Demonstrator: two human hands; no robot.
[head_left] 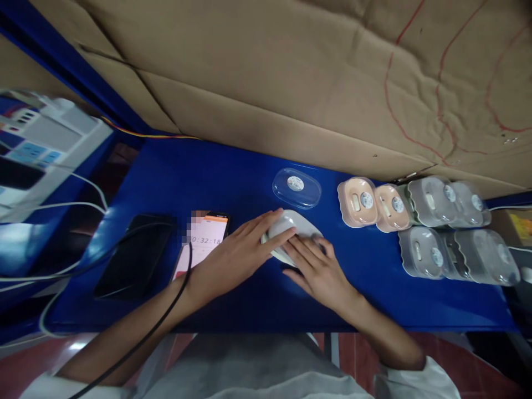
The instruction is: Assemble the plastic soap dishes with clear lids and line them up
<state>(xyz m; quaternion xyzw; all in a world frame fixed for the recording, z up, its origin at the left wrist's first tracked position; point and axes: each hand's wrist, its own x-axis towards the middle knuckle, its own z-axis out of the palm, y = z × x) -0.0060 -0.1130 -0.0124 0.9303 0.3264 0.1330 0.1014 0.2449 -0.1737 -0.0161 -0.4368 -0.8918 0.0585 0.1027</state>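
Observation:
A pale, rounded dish (287,220) lies on the blue table in front of me. My left hand (249,244) rests along its left side, fingers stretched out over the rim. From the right, my right hand (318,266) lies across the dish with its fingers spread, hiding much of its surface. The fingertips of both hands come close together over the dish. Just beyond it sits a clear oval lid (296,188) with a round white label.
Pink (358,202) and grey lidded containers (424,252) stand in rows at the right. A lit phone (205,244) and a dark tablet-like device (135,255) lie left. Cables run along the left side. A brown cardboard wall (257,72) borders the table's (187,172) back.

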